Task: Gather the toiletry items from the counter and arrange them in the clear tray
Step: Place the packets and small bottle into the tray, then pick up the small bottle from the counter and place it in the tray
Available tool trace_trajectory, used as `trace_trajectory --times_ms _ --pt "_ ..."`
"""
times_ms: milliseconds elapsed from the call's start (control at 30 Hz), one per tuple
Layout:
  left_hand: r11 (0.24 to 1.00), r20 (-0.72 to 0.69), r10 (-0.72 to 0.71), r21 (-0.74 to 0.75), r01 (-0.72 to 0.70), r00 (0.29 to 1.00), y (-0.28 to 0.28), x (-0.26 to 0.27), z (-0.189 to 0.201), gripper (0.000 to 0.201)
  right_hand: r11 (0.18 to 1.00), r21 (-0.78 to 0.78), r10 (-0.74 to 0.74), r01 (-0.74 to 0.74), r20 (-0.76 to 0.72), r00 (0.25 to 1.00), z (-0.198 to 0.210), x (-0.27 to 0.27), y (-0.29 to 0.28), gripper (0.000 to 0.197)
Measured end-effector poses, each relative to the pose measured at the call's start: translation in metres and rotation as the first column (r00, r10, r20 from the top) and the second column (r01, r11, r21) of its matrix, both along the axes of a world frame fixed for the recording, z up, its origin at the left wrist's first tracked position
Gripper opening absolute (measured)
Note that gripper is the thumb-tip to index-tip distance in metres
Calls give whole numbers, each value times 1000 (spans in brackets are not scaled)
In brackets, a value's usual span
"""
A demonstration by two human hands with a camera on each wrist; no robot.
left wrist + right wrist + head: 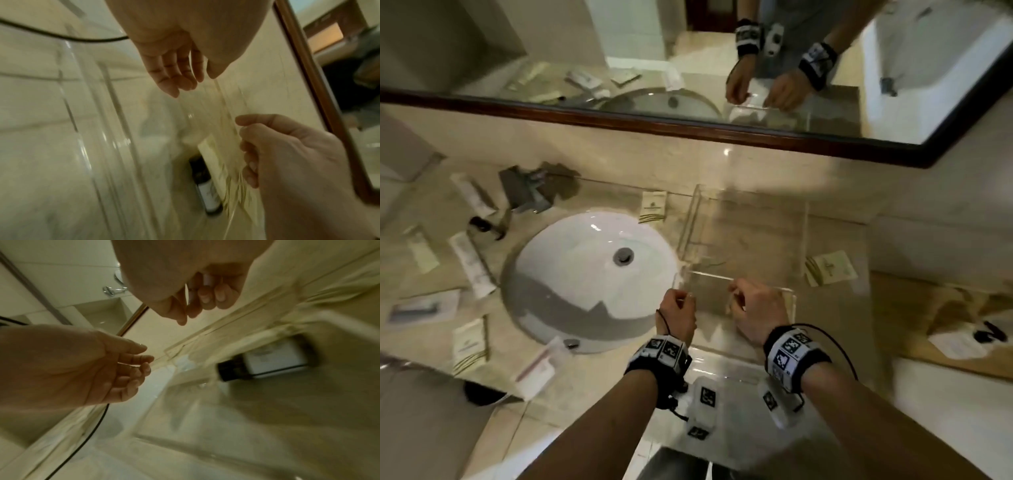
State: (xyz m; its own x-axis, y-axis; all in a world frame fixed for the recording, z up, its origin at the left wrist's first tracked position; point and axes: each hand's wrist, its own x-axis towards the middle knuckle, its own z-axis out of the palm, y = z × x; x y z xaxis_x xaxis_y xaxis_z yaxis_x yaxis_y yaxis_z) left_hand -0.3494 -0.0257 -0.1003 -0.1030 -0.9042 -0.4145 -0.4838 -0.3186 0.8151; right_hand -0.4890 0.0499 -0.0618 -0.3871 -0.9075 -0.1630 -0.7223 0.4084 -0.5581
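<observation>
- Pinching the near wall of the clear tray (688,222) with the left hand (677,310), thumb on one side and fingers (174,78) on the other, as the left wrist view shows.
- Curling the right hand (755,313) round the same wall, just beside the left one; looking like a light pinch too, though blurry.
- Using both hands probably because of the wide, slippery tray, to keep it level and stop it twisting.
- Holding only the tray, with no toiletry item in either hand.
- Sitting in the middle-right of the head picture, on the counter (619,192) just right of the white sink (571,246) and below the mirror (619,118).
- Facing open side up, with nothing seen inside yet.
- Seeming to run its long way from the bottom of the frame up toward the mirror; hard to be sure through clear walls.
- Probably getting the tray set in a good spot first, before picking anything up.
- Lying all around: a cream packet (830,269) just right of the tray, a small box (654,205) near its upper left corner, and white tubes (472,263) and more packets at the left of the frame, past the sink.
- Lying on its side near the tray in the right wrist view: a small dark bottle (267,365) with a white label.
</observation>
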Motion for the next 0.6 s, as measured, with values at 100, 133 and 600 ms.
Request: trace_trajectory --times_ms 100,133,600 --pt "989 -45 146 20 -146 988 -21 45 19 10 999 5 35 -35 74 997 3 39 -36 17" --pt "985 -49 175 20 -174 983 -27 58 24 9 999 20 36 -38 83 996 4 51 -45 15" --pt "979 -39 186 86 -182 982 -114 245 26 6 990 123 51 -65 116 992 2 219 -135 13"
